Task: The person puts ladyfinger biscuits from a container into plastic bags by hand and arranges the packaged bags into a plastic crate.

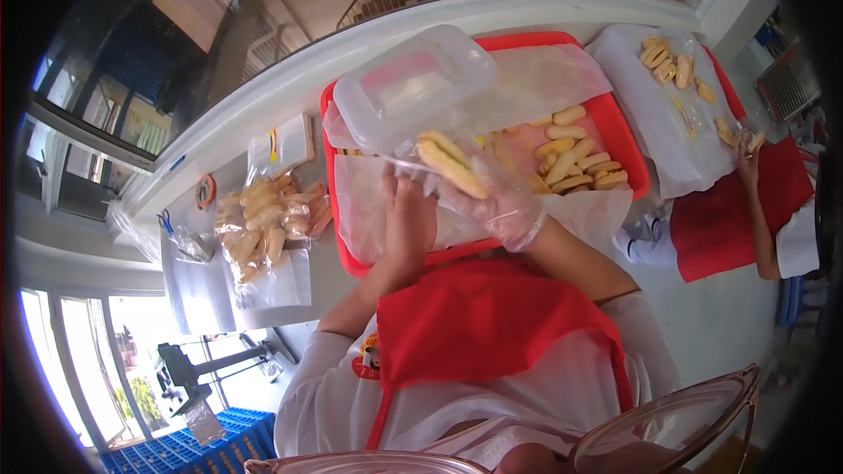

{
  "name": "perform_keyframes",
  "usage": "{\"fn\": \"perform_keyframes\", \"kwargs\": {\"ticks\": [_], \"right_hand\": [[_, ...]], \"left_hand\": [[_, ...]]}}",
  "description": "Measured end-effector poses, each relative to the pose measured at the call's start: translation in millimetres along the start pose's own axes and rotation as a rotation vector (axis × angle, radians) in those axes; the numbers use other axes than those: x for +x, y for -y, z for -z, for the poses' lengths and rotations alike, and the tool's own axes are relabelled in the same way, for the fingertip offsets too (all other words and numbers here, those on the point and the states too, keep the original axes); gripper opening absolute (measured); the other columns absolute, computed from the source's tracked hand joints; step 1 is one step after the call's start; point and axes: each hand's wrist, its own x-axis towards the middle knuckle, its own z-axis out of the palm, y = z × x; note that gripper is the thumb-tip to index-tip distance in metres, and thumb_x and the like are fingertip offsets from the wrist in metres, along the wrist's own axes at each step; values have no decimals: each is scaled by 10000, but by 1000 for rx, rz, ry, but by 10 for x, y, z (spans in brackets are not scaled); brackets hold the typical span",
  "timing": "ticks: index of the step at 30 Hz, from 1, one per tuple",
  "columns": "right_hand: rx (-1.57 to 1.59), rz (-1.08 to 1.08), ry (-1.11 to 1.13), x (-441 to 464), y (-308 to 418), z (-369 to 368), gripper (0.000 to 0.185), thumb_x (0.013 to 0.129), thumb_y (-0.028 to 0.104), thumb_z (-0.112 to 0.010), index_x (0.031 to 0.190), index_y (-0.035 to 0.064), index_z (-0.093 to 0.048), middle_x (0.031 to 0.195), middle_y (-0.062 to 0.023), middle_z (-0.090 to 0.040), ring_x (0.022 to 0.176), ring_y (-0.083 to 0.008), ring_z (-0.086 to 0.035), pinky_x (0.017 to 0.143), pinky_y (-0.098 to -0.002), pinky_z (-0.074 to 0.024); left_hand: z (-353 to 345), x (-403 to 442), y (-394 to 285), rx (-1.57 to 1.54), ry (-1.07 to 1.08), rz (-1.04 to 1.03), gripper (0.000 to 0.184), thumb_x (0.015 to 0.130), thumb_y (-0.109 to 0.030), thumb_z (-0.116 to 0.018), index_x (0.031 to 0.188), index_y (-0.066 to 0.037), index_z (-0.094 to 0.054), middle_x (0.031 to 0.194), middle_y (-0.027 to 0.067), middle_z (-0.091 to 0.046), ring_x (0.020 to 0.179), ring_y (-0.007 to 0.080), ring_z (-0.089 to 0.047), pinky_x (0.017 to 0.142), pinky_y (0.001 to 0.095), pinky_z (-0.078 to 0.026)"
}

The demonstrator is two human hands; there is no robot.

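A filled bread roll (452,163) lies across my right hand (499,207), which wears a clear plastic glove and is closed around it. My bare left hand (409,211) is beside it, at the edge of a clear plastic bag (406,158); its fingertips are partly hidden by the plastic, so its grip is unclear. Both hands are over a red tray (641,158) lined with white paper. Several rolls (571,156) lie in the tray's right part. A translucent plastic container (413,83) rests over the tray's back left.
Bagged rolls (263,215), an orange tape roll (205,191) and blue-handled scissors (167,223) lie at left. On the right, a co-worker's hand (748,145) is at another paper-lined tray (628,79) with rolls. Blue crates (193,446) stand lower left.
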Motion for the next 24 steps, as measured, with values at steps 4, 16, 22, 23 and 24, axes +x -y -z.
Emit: {"fn": "perform_keyframes", "kwargs": {"ticks": [4, 16, 22, 23, 24], "right_hand": [[-1601, 646, 171, 57, -161, -14, 555, 770, 106, -628, 1254, 10, -376, 1233, -129, -430, 1122, -238, -449, 943, -307, -351], [-1441, 372, 193, 138, -417, 457, 559, 766, 159, -625, 1261, 67, -384, 1250, -178, -414, 1145, -342, -416, 931, -383, -367], [-1690, -107, 263, -97, 54, 430, 463, 773, 233, -607, 1184, 66, -471, 1232, -173, -452, 1089, -300, -478, 886, -371, -404], [-1543, -327, 116, -114, 264, 393, 424, 779, 240, -594, 1162, 84, -498, 1215, -160, -472, 1067, -283, -494, 878, -361, -409], [-1396, -515, -59, -133, 474, 354, 388, 785, 247, -582, 1140, 102, -525, 1199, -147, -491, 1045, -266, -511, 869, -352, -415]], "left_hand": [[32, 41, -84, -56, 140, 254, 395, 850, -134, -531, 1208, -35, -396, 1108, 83, -519, 994, 203, -526, 872, 359, -419], [92, 41, -39, -176, 42, 461, 397, 872, -275, -495, 1191, -47, -433, 1149, 105, -511, 1080, 242, -473, 908, 382, -396], [747, 184, 108, -319, -66, 426, 310, 875, -303, -483, 1115, -109, -500, 1035, 56, -572, 898, 230, -567, 770, 387, -487], [847, 213, 42, -351, 9, 379, 301, 876, -299, -481, 1112, -113, -504, 1023, 51, -580, 882, 224, -571, 753, 374, -495], [932, 264, -12, -403, -12, 371, 302, 874, -303, -485, 1107, -111, -508, 1010, 48, -583, 882, 221, -569, 753, 365, -495]]}}
